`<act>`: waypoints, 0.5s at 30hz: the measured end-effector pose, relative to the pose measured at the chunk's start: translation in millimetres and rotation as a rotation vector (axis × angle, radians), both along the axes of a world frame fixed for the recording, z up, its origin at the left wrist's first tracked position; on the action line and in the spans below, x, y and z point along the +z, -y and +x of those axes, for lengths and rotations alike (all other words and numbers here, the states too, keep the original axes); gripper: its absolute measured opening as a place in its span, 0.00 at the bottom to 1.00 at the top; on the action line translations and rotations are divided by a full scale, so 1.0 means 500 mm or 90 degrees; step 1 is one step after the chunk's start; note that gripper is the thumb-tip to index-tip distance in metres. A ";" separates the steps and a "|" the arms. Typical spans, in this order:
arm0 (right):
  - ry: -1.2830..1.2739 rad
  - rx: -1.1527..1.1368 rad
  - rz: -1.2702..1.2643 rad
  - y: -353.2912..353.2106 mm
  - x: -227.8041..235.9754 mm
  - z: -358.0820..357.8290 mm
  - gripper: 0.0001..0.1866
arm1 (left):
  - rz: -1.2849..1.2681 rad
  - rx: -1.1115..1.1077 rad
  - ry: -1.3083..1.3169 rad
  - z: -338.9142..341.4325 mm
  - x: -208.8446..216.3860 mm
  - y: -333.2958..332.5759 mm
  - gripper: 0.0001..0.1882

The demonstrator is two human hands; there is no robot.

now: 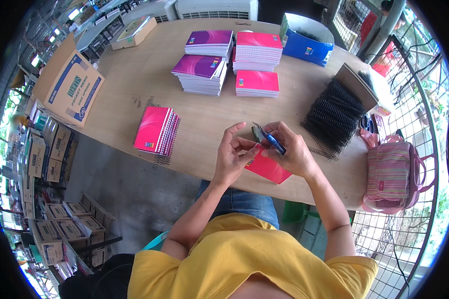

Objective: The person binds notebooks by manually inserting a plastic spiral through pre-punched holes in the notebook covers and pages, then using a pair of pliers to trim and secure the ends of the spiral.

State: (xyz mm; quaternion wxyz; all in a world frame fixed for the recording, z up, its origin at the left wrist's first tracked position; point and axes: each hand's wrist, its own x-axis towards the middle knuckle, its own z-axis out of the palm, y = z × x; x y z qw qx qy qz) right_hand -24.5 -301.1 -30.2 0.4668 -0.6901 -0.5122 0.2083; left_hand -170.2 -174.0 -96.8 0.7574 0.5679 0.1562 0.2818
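Note:
Close to the table's near edge, my left hand (pixel 233 153) pinches the upper corner of a red notebook (pixel 270 170) between thumb and fingers. My right hand (pixel 295 153) is closed round blue-handled pliers (pixel 273 141), whose metal jaws point up and left just above that corner. Whether the jaws grip anything is too small to tell. To the left, several red spiral-bound notebooks (pixel 153 128) lie stacked, black coil ends sticking out. Beside my right hand lies a heap of black spiral coils (pixel 334 117), one trailing toward my wrist.
Purple notebook stacks (pixel 199 72) and red notebook stacks (pixel 257 79) stand at the far middle. Behind them is a blue-and-white box (pixel 308 49). A cardboard carton (pixel 67 87) sits at the left edge, a striped pink bag (pixel 394 172) at the right by a wire mesh (pixel 384 239).

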 end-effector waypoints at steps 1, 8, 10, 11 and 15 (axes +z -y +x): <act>0.018 0.008 0.003 0.002 -0.002 0.004 0.23 | 0.001 0.000 -0.003 0.001 0.002 0.002 0.40; 0.338 -0.008 0.055 0.018 0.058 0.052 0.28 | -0.019 0.001 -0.075 -0.012 0.022 -0.006 0.41; 0.521 -0.003 0.030 0.026 0.090 0.051 0.27 | -0.032 0.004 -0.059 -0.019 0.016 -0.014 0.41; 0.606 0.015 0.046 0.025 0.099 0.052 0.26 | -0.039 0.006 -0.052 -0.022 0.014 -0.016 0.40; 0.728 0.073 0.030 0.026 0.080 0.076 0.20 | -0.011 0.024 -0.071 -0.021 0.021 -0.017 0.40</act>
